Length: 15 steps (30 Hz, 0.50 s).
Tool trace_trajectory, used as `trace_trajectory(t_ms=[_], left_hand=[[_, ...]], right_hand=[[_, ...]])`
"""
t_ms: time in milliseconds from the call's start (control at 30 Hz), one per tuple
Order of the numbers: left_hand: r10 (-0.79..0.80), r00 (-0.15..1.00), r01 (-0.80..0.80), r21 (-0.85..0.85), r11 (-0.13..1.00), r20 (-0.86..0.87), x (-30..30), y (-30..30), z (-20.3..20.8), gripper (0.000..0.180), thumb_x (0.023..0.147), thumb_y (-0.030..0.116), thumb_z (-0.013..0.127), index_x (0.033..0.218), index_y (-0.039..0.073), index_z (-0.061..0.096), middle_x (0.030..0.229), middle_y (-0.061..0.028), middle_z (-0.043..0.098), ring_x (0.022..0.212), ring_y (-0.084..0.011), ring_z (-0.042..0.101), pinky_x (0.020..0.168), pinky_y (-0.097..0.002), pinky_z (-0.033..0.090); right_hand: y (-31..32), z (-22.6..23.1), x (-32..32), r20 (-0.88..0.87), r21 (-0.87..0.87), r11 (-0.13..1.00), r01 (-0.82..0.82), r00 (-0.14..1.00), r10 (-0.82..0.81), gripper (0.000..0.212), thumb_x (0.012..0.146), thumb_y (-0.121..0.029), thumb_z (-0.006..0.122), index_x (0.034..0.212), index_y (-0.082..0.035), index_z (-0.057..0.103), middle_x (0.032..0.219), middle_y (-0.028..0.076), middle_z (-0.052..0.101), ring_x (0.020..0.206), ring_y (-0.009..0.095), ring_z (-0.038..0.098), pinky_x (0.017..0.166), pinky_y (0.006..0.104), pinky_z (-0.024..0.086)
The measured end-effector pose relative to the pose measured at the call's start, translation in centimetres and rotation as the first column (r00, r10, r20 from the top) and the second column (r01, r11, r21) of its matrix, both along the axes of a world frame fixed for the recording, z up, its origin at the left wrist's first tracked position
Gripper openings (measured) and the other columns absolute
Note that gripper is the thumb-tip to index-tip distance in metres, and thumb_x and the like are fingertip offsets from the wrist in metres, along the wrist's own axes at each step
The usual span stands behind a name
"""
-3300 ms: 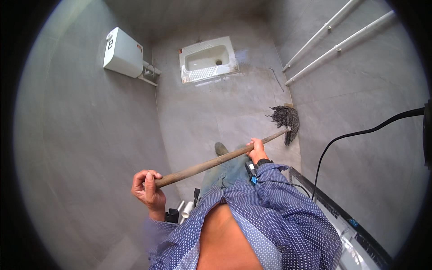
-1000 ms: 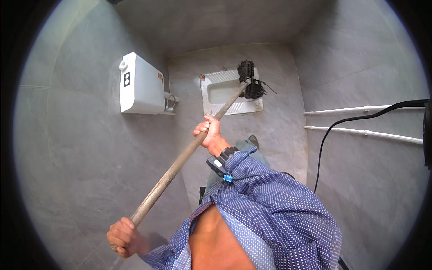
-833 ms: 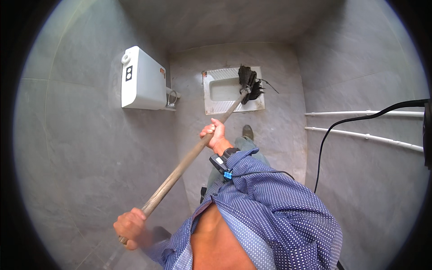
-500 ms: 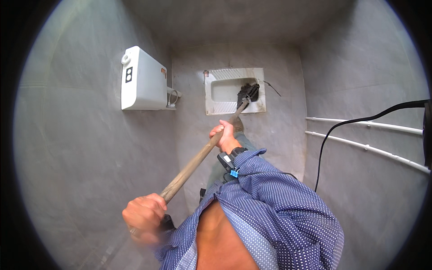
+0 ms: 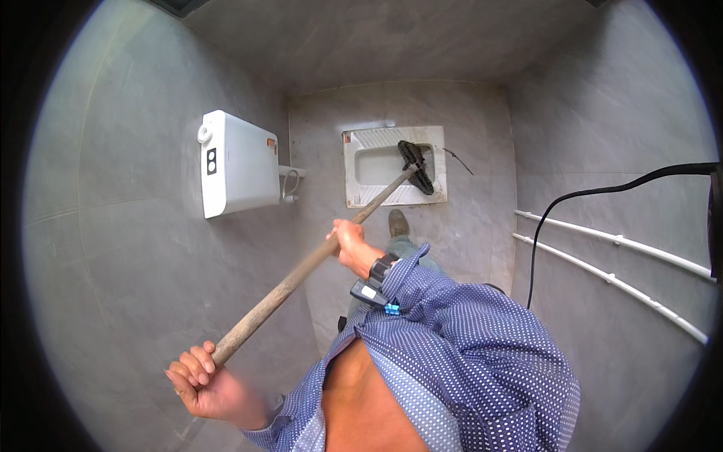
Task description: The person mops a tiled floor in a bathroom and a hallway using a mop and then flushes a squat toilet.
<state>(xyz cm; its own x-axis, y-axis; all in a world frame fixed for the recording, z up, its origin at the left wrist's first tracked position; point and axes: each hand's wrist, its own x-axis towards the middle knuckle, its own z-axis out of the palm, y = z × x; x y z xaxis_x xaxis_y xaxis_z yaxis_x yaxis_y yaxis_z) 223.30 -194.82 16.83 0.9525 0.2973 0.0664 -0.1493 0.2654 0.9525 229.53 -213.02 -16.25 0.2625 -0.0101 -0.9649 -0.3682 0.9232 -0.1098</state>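
A long wooden-handled mop (image 5: pixel 279 296) slants from the lower left up to the squat toilet (image 5: pixel 376 135) set in the floor. My left hand (image 5: pixel 197 380) is closed around the handle's near end. Farther down the handle, my right hand (image 5: pixel 352 242) grips it too, with a dark strap and small device at the wrist. The mop's dark, narrow head (image 5: pixel 414 167) lies across the right part of the toilet, over its basin and near rim. It hides the right end of the basin.
A white cistern (image 5: pixel 245 169) hangs on the left wall, with a pipe and hose below. Two white pipes (image 5: pixel 617 239) run along the right wall, a black cable (image 5: pixel 595 200) before them. My shoe (image 5: pixel 398 224) stands just in front of the toilet. A thin dark strip (image 5: pixel 458 160) lies right of it.
Both hands have drawn back toward the lower left along with the handle. The mop head has turned and now lies across the toilet's near rim, where before it was down in the basin.
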Motion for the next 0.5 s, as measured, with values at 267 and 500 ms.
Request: trace_trajectory(t_ms=[267, 500], left_hand=[[0.164, 0.956, -0.166, 0.013, 0.986, -0.243, 0.7, -3.4, -4.4, 0.037, 0.107, 0.031, 0.048, 0.075, 0.012, 0.044, 0.07, -0.0019, 0.046, 0.078, -0.0205, 0.049, 0.096, -0.046, 0.044], [-0.164, 0.969, 0.204, 0.224, 0.953, -0.185, -1.4, -6.6, -10.7, 0.037, 0.098, 0.034, 0.063, 0.076, 0.008, 0.048, 0.078, -0.0077, 0.056, 0.092, -0.0282, 0.059, 0.104, -0.051, 0.041]], right_hand=[[1.5, -10.3, 0.8, -0.134, -0.353, 0.833, -0.426, 0.904, 0.405, 0.024, 0.087, -0.016, 0.065, 0.086, 0.006, 0.057, 0.078, 0.015, 0.061, 0.064, 0.026, 0.061, 0.05, 0.0423, 0.047], [-3.1, -9.0, 1.8, -0.144, -0.291, 0.873, -0.391, 0.92, 0.364, 0.018, 0.088, -0.011, 0.06, 0.083, 0.006, 0.057, 0.073, 0.013, 0.057, 0.057, 0.024, 0.057, 0.049, 0.0394, 0.045]])
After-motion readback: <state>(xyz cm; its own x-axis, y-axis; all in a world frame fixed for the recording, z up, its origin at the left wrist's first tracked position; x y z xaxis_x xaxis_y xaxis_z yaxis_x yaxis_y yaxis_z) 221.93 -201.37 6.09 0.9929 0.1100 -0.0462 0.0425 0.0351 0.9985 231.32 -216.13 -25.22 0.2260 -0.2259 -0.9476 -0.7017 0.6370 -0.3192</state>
